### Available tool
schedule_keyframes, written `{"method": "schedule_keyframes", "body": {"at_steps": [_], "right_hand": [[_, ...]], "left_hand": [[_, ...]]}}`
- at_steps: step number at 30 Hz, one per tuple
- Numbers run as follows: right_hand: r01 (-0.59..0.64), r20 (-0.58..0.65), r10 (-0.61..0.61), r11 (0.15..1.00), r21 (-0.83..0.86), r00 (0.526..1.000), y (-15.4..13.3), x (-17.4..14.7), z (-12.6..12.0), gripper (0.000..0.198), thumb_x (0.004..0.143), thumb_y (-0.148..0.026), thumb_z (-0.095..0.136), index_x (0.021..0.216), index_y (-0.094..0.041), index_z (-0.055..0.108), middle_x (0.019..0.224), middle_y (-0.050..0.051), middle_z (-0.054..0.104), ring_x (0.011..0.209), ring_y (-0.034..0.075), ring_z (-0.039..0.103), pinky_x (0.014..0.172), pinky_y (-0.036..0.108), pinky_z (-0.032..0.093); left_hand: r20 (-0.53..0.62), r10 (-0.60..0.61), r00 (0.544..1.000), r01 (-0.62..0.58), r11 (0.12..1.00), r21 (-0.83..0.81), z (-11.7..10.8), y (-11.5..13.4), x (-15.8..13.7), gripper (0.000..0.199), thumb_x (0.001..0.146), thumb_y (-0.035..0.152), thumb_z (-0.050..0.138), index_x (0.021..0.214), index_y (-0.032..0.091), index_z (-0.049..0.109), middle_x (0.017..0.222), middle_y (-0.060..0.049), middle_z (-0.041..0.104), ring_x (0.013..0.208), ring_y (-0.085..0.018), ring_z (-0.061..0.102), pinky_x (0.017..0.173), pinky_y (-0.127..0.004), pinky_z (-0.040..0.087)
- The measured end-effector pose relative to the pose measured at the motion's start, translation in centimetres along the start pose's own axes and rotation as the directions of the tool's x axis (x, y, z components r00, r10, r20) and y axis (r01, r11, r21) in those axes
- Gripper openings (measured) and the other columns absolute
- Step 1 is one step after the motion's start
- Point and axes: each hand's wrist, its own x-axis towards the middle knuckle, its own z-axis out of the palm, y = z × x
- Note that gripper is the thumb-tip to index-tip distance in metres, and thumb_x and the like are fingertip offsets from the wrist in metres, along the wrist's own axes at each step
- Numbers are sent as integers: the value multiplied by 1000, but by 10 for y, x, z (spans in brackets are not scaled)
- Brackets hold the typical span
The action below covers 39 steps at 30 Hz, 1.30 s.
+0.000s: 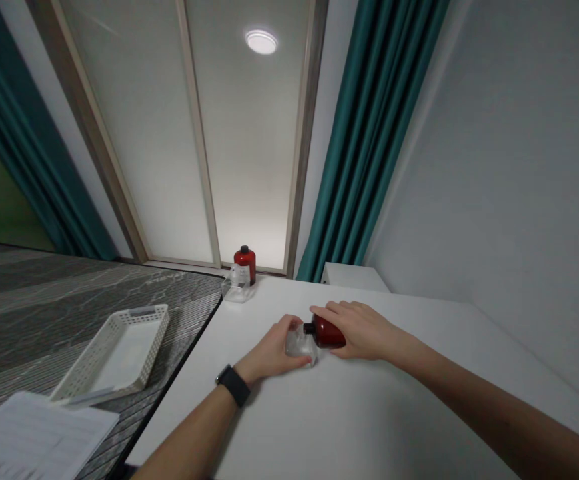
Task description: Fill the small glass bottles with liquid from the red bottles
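My right hand point(357, 328) is wrapped round a dark red bottle point(328, 332) with a black cap, which lies tilted on its side with the cap pointing left. My left hand point(277, 347), with a black watch on the wrist, grips a clear plastic piece point(299, 343). The bottle's cap end is right beside the clear piece; whether they touch I cannot tell. Both hands are low over the white table point(289, 420). Farther back, a second red bottle point(252, 263) with a black cap stands upright behind another clear plastic piece point(237, 287).
A white perforated basket point(154, 350) sits on the grey patterned surface point(179, 293) to the left, with printed paper sheets point(39, 437) in front of it. A white cabinet point(354, 277) stands past the table's far edge, near the teal curtain point(364, 153).
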Motion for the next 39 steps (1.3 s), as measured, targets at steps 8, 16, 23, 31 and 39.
{"method": "schedule_keyframes", "body": {"at_steps": [8, 16, 23, 31, 39], "right_hand": [[-5, 12, 5, 1000, -8, 1000, 0, 1, 0, 75, 80, -39, 68, 147, -23, 40, 122, 14, 64, 101, 33, 64, 84, 42, 47], [5, -2, -5, 1000, 1, 1000, 0, 1, -1, 73, 80, -38, 67, 147, -22, 41, 122, 15, 64, 100, 33, 65, 83, 44, 47], [2, 4, -2, 1000, -3, 1000, -1, 0, -1, 74, 80, -39, 67, 147, -23, 40, 123, 14, 64, 101, 33, 64, 85, 43, 47], [7, -4, -7, 1000, 2, 1000, 0, 1, 1, 74, 80, -38, 68, 147, -23, 40, 122, 14, 64, 101, 33, 64, 84, 43, 46], [7, 13, -7, 1000, -1, 1000, -1, 1, -3, 75, 79, -37, 69, 147, -22, 41, 121, 15, 64, 101, 33, 64, 84, 43, 47]], "left_hand": [[4, 4, 1000, -4, 1000, 2, -1, -1, 0, 60, 69, 31, 81, 118, 18, 49, 113, -9, 60, 102, -27, 58, 92, -41, 48], [22, 8, 1000, -7, 1000, -5, -2, 0, 0, 61, 69, 33, 81, 118, 18, 49, 113, -10, 60, 102, -28, 59, 90, -41, 49], [16, 17, 1000, -17, 1000, -9, -2, 1, 0, 59, 69, 31, 81, 118, 18, 49, 112, -9, 61, 100, -26, 59, 90, -40, 49], [11, 26, 1000, -26, 1000, -9, 0, -5, 0, 61, 69, 32, 81, 118, 18, 49, 112, -9, 61, 100, -26, 59, 90, -39, 49], [17, 15, 1000, -15, 1000, -9, -2, 0, 0, 60, 69, 31, 81, 118, 18, 50, 113, -10, 61, 101, -27, 59, 91, -41, 49]]}}
